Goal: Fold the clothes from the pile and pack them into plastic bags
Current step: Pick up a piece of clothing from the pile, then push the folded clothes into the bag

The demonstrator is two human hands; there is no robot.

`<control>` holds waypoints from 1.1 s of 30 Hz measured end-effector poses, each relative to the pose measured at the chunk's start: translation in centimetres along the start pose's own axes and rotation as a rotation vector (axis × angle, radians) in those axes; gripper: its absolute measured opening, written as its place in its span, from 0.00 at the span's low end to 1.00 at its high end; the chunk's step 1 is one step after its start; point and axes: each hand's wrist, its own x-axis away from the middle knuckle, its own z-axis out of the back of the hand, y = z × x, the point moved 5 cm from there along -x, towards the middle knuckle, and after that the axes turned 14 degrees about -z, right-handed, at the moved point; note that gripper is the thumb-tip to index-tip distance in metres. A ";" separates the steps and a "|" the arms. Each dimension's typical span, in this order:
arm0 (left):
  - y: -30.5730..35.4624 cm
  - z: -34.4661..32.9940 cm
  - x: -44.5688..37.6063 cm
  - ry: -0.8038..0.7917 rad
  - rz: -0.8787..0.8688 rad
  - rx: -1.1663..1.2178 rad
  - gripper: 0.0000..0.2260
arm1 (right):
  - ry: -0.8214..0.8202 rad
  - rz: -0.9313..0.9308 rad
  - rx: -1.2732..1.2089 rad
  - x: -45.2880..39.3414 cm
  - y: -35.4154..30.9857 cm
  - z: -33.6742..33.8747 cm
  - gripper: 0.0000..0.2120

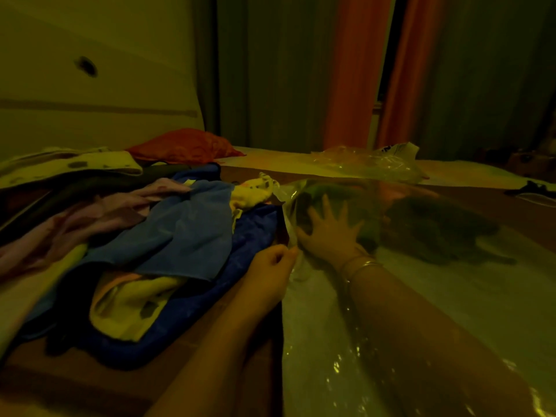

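Two hands: both at one large clear plastic bag [421, 296] lying along the right side of the bed [301, 164].
Right hand [328, 233]: inside the bag, arm sheathed in plastic up past the bangles [361, 264]; fingers spread flat and released, pressing a dark folded garment [436, 227] toward the bag's far end.
Left hand [270, 266]: outside the bag at its left edge, fingers curled and pinching the plastic there.
Bag contents: dark cloth shows through the film at the far end; the dim light and blur do not let me tell how many pieces.
Pile: loose heap of clothes [135, 236] on the left half of the bed, just beside the bag; a light blue cloth [192, 230] on top, a dark blue one [249, 236] under it reaching the bag's edge, pink [90, 218] and yellow patterned pieces [132, 302] mixed in.
Far edge of bed: a second crumpled clear bag [370, 164] and a red cloth [186, 145].
Step in hand: packing, I judge: seating a folded piece deep in the bag.
Progress: early to middling, as much of the pile looks unfolded.
Next move calls for: drawing the right arm out without dragging the garment back, the left hand's pinch keeping the plastic steady; then taking a piece off the pile to fold.
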 end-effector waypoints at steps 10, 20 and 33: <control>5.4 0.2 7.2 -0.025 0.415 -0.017 0.18 | -0.160 0.046 -0.230 12.6 4.1 3.2 0.30; 12.1 1.4 22.6 -0.006 0.429 0.070 0.13 | -0.124 0.191 -0.201 36.1 9.1 10.1 0.21; 13.9 9.5 26.0 0.238 0.303 0.028 0.07 | 0.277 0.492 -0.379 42.1 1.3 13.1 0.10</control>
